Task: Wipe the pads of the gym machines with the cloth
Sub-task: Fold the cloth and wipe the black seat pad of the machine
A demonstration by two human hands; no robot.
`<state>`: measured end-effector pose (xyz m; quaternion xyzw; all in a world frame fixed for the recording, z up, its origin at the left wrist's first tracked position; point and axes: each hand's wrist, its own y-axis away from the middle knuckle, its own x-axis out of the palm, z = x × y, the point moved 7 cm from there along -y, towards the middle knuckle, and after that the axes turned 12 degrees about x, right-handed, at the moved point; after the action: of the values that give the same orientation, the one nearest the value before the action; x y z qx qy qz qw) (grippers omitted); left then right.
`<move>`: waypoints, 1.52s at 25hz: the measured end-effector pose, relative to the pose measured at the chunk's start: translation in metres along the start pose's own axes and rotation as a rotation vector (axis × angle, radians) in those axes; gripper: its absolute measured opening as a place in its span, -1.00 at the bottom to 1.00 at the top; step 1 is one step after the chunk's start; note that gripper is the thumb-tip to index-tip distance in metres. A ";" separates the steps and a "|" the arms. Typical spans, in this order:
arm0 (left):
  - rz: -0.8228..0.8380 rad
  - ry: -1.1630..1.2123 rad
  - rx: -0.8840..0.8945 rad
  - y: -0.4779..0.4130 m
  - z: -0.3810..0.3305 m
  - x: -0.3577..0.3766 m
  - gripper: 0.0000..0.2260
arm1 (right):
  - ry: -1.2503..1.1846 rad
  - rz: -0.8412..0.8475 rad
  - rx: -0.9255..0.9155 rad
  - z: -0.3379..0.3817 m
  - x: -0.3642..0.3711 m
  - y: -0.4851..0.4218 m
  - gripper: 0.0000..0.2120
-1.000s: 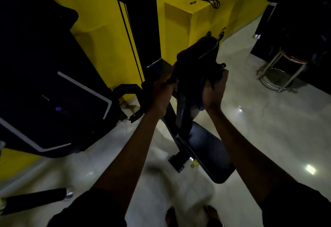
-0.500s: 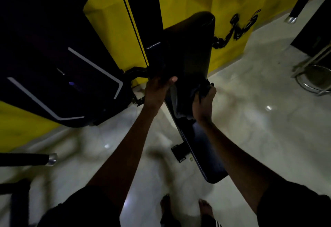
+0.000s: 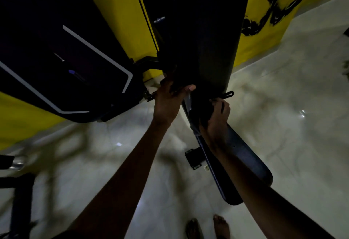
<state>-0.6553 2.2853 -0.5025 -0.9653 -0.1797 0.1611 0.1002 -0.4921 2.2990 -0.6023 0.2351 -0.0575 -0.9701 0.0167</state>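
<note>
the long black upholstered back pad (image 3: 204,31) of a gym bench is seen tilted steeply, its top cut off by the upper edge of the view and its lower end reaching down to the hands. the left hand (image 3: 170,101) is curled round the lower left corner of this pad, with the thumb (image 3: 189,88) laid across the front face and the other fingers mostly lost behind the edge. the right hand (image 3: 217,119) is closed round a bunched dark cloth (image 3: 203,112), which is held at the place where the back pad meets the black seat pad (image 3: 249,163); the cloth is so dark that its outline is hard to tell from the upholstery. a small dark loop (image 3: 228,94) is seen sticking out just above the right hand's knuckles, at the lower right corner of the back pad; whether it belongs to the cloth cannot be told. the seat pad is stretched from beneath the right hand toward the viewer, partly covered by the right forearm. a large black machine casing with thin white stripes (image 3: 66,65) is placed to the left, against a yellow wall (image 3: 120,12). a yellow block with black scrawled lettering (image 3: 268,12) is seen to the right. two bare feet (image 3: 207,227) are planted on the pale glossy tiled floor (image 3: 292,125)
</note>
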 end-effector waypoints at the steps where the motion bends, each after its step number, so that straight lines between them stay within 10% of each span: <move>1: 0.002 -0.026 0.014 -0.002 0.000 -0.001 -0.55 | -0.002 -0.025 -0.027 0.010 -0.002 0.002 -0.45; 7: 0.068 -0.091 0.055 -0.015 -0.016 -0.017 -0.89 | -0.008 -0.313 -0.264 0.046 0.009 0.021 -0.62; 12: 0.031 -0.098 0.112 -0.008 -0.004 -0.014 -0.66 | 0.106 -0.367 -0.223 0.010 0.031 0.011 -0.46; 16: -0.023 -0.054 0.101 0.001 0.019 -0.003 -0.40 | 0.149 -0.163 -0.141 -0.028 0.034 0.001 -0.48; 24: -0.176 -0.104 -0.158 0.092 0.122 0.027 -0.61 | 0.627 0.137 0.107 -0.121 -0.029 -0.046 -0.54; 29: 0.140 -0.234 -0.285 0.170 0.189 0.089 -0.73 | 0.769 0.296 0.156 -0.193 -0.024 -0.008 -0.01; 38: 0.421 -0.278 -0.274 0.254 0.221 0.151 -0.15 | 0.964 0.345 -0.068 -0.199 0.015 -0.038 -0.31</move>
<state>-0.5190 2.1399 -0.8128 -0.9545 -0.0074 0.2835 -0.0924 -0.4149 2.3155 -0.7892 0.6422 -0.0496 -0.7359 0.2090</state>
